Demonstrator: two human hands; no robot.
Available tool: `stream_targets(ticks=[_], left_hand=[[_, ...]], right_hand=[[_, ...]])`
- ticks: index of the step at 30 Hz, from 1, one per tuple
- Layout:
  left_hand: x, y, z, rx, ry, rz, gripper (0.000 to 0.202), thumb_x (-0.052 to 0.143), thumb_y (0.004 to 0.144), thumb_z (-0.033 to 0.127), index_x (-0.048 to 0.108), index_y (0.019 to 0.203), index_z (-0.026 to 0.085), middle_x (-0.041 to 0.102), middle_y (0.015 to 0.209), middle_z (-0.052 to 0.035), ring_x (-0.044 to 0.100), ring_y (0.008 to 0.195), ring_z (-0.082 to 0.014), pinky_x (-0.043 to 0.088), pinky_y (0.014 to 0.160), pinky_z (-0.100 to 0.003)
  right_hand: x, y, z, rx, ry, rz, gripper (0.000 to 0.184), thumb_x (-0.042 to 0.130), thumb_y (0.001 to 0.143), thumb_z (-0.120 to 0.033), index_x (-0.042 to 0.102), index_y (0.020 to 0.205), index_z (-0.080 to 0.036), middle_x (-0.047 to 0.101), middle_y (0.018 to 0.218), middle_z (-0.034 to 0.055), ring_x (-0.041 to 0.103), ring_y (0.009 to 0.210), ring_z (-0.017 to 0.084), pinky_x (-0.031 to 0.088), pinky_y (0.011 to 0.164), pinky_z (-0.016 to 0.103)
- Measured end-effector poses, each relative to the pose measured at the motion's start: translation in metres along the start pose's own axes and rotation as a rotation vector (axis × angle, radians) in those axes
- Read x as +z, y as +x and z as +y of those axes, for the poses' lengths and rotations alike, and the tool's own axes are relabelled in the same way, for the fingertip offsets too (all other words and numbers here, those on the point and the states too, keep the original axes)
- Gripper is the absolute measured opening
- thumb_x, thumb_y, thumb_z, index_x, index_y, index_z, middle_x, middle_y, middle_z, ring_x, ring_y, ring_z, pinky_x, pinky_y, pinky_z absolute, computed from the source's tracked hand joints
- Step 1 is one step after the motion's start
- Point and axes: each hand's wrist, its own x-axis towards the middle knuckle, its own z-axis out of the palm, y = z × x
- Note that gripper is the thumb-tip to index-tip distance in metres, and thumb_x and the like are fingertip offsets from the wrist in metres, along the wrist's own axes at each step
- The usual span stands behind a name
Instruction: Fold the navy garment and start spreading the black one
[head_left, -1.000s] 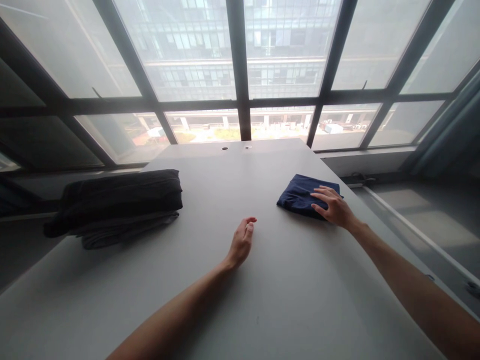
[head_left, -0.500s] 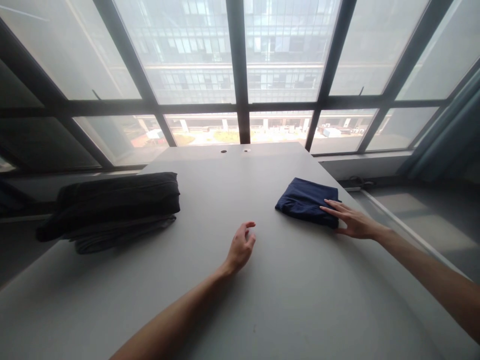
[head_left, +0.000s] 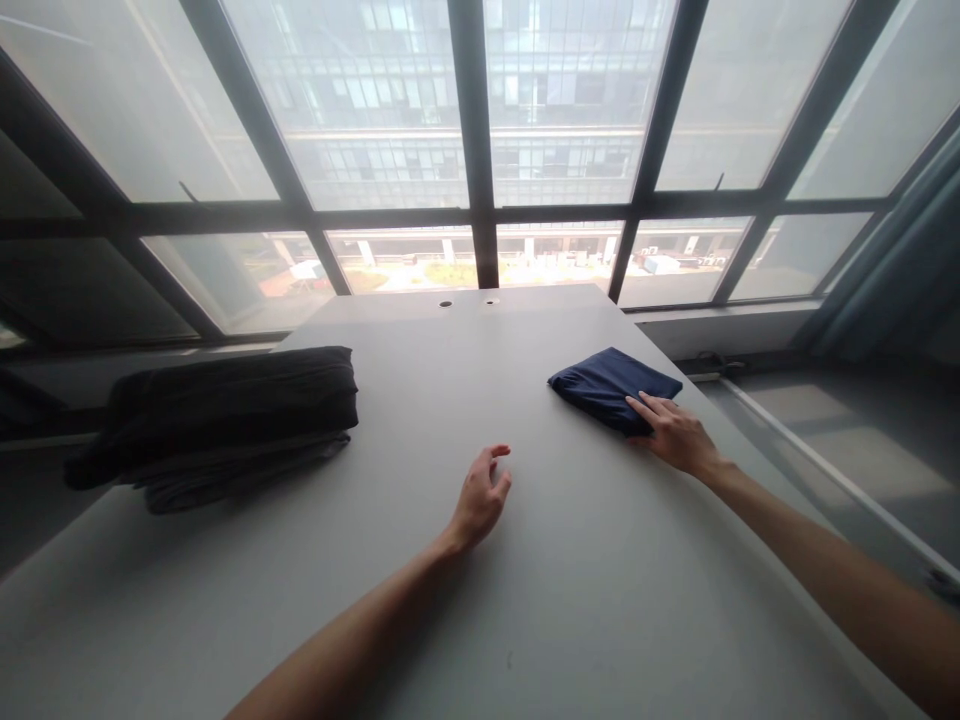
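Seen from the head-worn camera, a folded blue cloth (head_left: 600, 380) lies at the right side of a pale desk (head_left: 420, 400), its long axis slanting from far left to near right. One corner points left, another toward the window (head_left: 562, 110), a third toward the desk's right edge. The right hand (head_left: 679, 435) meets its near right side, the forearm reaching in from the lower right, fingers spread over the top and thumb at the near edge; whether the grip is pinching the fabric cannot be told. The left hand (head_left: 480, 495) is unclasped and holds nothing, standing on its side near mid-desk, thumb and fingers loosely curled, fingertips aimed away and to the right; its forearm slants up from the bottom edge. Well apart at left, a black folded bundle (head_left: 232, 395) lies lengthwise from left to right, its blunt end facing right, atop a dark grey cloth (head_left: 225, 485). Two round holes (head_left: 445, 304) mark the desk's far end, and a curtain (head_left: 892, 260) hangs at far right.
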Motion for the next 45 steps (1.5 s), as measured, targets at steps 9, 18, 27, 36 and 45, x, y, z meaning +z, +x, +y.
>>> stream_targets(ticks=[9,18,27,36,45], left_hand=[[0.0,0.002,-0.007,0.016,0.028,-0.006,0.033,0.057,0.086,0.021,0.062,0.118,0.018,0.065,0.13,-0.0126,0.059,0.127,-0.0236,0.04,0.117,-0.045],[0.0,0.0,-0.009,0.015,0.079,-0.023,0.036,0.056,0.087,0.022,0.062,0.122,0.018,0.064,0.131,-0.0131,0.059,0.126,-0.0253,0.041,0.115,-0.047],[-0.002,-0.001,-0.009,0.003,0.074,-0.018,0.037,0.058,0.086,0.021,0.063,0.123,0.02,0.065,0.131,-0.0118,0.059,0.126,-0.0252,0.042,0.115,-0.046],[-0.001,-0.002,-0.009,0.015,0.092,-0.031,0.038,0.056,0.087,0.019,0.063,0.125,0.02,0.064,0.131,-0.0119,0.058,0.127,-0.0249,0.041,0.116,-0.047],[-0.001,-0.001,-0.012,0.044,0.113,-0.019,0.038,0.057,0.087,0.02,0.064,0.124,0.02,0.065,0.13,-0.012,0.059,0.126,-0.0257,0.041,0.115,-0.048]], right_hand=[[0.018,0.049,-0.038,0.292,-0.038,-0.022,0.069,0.052,0.096,-0.056,0.045,0.155,-0.02,0.047,0.154,0.02,0.044,0.133,0.038,0.043,0.103,0.053],[0.034,0.091,-0.018,0.376,-0.052,-0.061,0.066,0.05,0.097,-0.054,0.045,0.154,-0.019,0.047,0.152,0.0224,0.046,0.128,0.038,0.044,0.098,0.052],[0.053,0.137,0.013,0.476,-0.021,-0.134,0.069,0.051,0.098,-0.052,0.041,0.156,-0.015,0.04,0.157,0.0254,0.04,0.14,0.039,0.044,0.102,0.052],[0.063,0.142,0.014,0.538,-0.005,-0.15,0.074,0.044,0.099,-0.054,0.031,0.162,-0.016,0.028,0.164,0.0257,0.028,0.149,0.039,0.035,0.111,0.058],[0.067,0.127,-0.002,0.498,0.038,-0.219,0.081,0.038,0.1,-0.058,0.014,0.166,-0.018,0.017,0.168,0.0238,0.015,0.155,0.038,0.022,0.116,0.066]])
